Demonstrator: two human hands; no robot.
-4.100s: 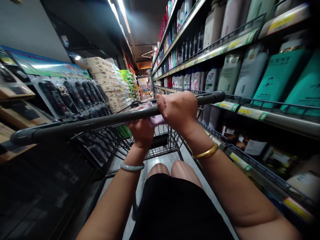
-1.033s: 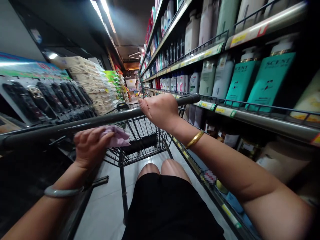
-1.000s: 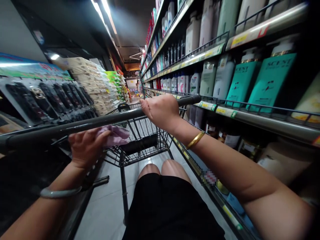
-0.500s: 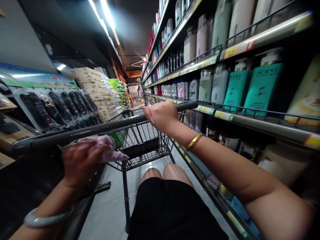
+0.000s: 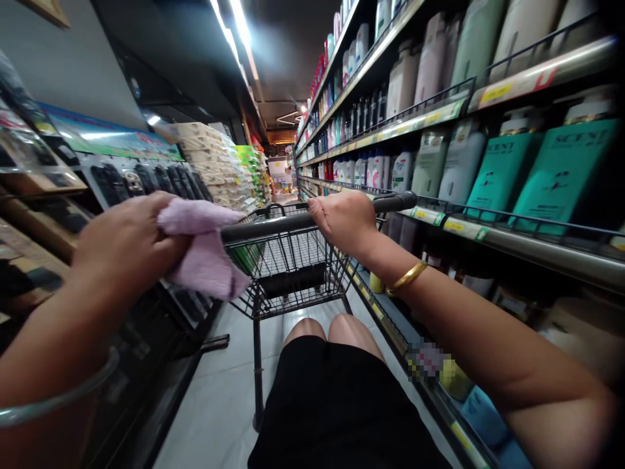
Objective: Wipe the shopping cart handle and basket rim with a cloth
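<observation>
My left hand (image 5: 129,241) is closed on a pale pink cloth (image 5: 205,257). The cloth lies against the left end of the shopping cart's dark handle (image 5: 268,227), which it and the hand hide. My right hand (image 5: 347,221) is wrapped round the handle toward its right end. Beyond the handle is the wire basket of the shopping cart (image 5: 293,260), with a black panel on the near side. Something green shows through its left side. A pale bangle is on my left wrist and a gold one on my right.
Shelves of bottles run along the right, with teal pump bottles (image 5: 561,176) nearest. On the left, dark packaged goods hang from a display (image 5: 151,179), and stacked packs (image 5: 195,156) stand farther along. A grey tiled floor (image 5: 205,397) lies below, and the aisle stretches ahead.
My left hand has risen from below the handle to its left end, bringing the cloth along. My right hand keeps its grip on the handle. The view has shifted left.
</observation>
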